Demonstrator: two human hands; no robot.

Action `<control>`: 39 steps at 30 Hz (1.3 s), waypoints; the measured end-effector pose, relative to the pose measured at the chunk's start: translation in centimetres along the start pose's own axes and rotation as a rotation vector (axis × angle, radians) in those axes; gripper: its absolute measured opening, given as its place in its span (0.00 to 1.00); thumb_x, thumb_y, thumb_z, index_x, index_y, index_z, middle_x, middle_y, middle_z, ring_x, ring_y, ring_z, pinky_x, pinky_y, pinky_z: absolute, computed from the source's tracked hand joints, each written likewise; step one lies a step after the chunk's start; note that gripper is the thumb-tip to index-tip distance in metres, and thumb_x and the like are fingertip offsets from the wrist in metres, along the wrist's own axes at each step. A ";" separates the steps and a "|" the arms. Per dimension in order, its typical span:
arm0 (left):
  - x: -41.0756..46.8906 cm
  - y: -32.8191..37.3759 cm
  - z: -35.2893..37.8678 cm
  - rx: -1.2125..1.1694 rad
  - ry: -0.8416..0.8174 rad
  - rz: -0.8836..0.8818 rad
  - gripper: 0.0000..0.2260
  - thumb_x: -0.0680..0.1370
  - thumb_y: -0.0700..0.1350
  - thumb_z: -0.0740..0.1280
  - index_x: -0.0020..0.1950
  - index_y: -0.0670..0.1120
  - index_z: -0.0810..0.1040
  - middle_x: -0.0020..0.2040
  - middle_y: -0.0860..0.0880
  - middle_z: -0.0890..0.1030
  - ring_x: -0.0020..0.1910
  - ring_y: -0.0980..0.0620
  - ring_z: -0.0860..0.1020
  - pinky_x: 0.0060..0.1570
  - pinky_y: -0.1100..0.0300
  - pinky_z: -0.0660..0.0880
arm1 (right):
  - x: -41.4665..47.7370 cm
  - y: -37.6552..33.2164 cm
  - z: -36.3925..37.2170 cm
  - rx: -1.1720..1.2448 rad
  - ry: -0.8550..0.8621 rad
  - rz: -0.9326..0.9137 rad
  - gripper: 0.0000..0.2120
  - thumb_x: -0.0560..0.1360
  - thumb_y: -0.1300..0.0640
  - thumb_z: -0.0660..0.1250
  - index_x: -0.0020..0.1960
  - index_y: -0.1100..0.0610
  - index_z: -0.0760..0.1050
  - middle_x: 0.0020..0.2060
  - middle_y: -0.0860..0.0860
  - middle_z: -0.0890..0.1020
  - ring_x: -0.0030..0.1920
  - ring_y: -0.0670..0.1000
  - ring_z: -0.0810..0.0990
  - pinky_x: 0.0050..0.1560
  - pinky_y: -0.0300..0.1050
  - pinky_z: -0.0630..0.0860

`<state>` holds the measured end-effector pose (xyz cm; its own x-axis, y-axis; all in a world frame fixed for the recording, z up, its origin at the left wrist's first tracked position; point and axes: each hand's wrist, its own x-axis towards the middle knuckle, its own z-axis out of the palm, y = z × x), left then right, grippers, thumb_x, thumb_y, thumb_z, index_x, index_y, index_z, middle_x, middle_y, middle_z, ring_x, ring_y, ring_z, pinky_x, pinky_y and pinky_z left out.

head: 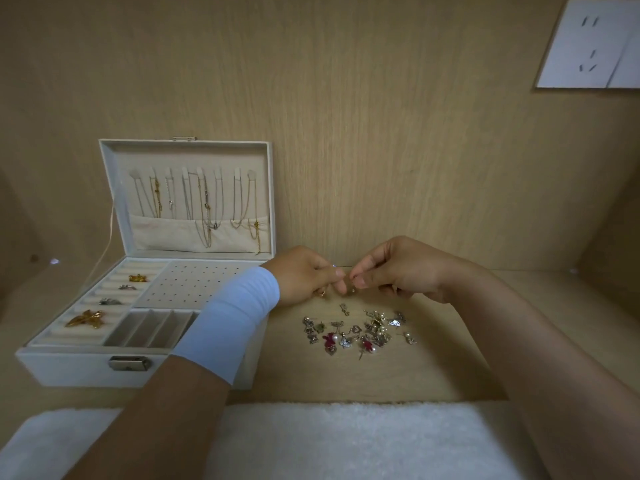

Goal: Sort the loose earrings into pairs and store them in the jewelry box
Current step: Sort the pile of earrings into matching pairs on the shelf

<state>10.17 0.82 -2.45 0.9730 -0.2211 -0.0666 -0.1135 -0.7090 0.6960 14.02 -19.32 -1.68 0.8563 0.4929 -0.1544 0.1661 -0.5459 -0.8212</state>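
A white jewelry box [69,367] stands open at the left, its lid upright with several necklaces hanging inside. Its tray has ring rolls with a few brooches, a perforated earring panel [187,284] and small compartments. A heap of loose earrings [360,332] lies on the wooden surface to the right of the box. Above the heap my left hand [304,277] and my right hand [398,268] meet fingertip to fingertip, both pinching a small earring [349,284] between them. A small gold piece shows under my left hand's fingers.
A wooden back wall rises right behind the hands. A white wall socket [592,46] sits at the upper right. A white fluffy towel [346,441] covers the near edge. A white band wraps my left wrist.
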 end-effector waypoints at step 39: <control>6.2 2.9 4.9 -0.206 0.248 0.147 0.08 0.69 0.41 0.79 0.37 0.50 0.82 0.37 0.52 0.85 0.38 0.53 0.83 0.46 0.56 0.81 | 0.7 3.4 -4.5 -0.080 0.240 0.007 0.10 0.78 0.56 0.69 0.44 0.61 0.82 0.32 0.53 0.82 0.29 0.49 0.73 0.25 0.37 0.65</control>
<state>14.88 -5.89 -4.29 0.9714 -0.1237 0.2028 -0.2375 -0.5263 0.8165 17.36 -23.85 -2.13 0.9474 0.3195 -0.0175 0.1899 -0.6053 -0.7731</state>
